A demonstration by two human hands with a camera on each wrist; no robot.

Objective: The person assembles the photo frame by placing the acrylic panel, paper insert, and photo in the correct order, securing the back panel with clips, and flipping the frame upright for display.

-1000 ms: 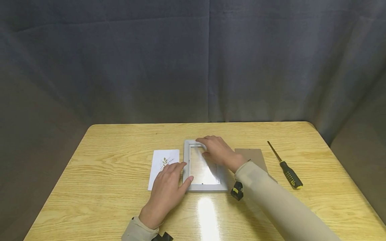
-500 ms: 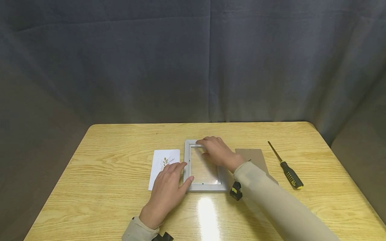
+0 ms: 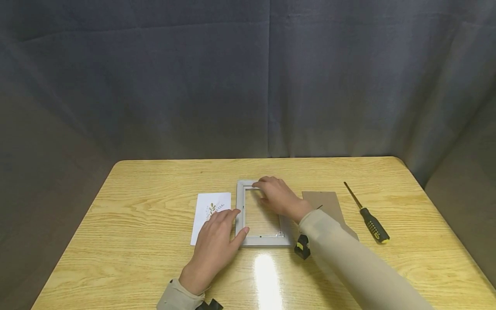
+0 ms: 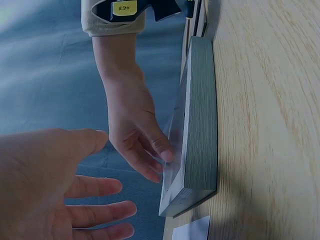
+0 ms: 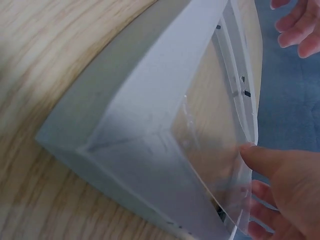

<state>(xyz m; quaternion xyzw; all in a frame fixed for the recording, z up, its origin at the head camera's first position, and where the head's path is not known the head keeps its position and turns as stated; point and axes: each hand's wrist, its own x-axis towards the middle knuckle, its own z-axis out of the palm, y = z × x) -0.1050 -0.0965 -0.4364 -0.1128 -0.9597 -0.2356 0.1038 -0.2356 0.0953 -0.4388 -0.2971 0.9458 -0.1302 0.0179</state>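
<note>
Left hand (image 3: 217, 236): you're spreading it wide near the picture frame (image 3: 266, 242)
Right hand (image 3: 280, 196): you're pinching the clear sheet (image 5: 215, 150)

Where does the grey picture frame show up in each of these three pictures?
Head: the frame lies below and slightly right of centre.
Left wrist: the frame is right of centre, seen from its side.
Right wrist: the frame slants large across the middle.
Shared landmark: the right hand, over the frame's upper right, mostly left of the frame, and at lower right, in that order.
</note>
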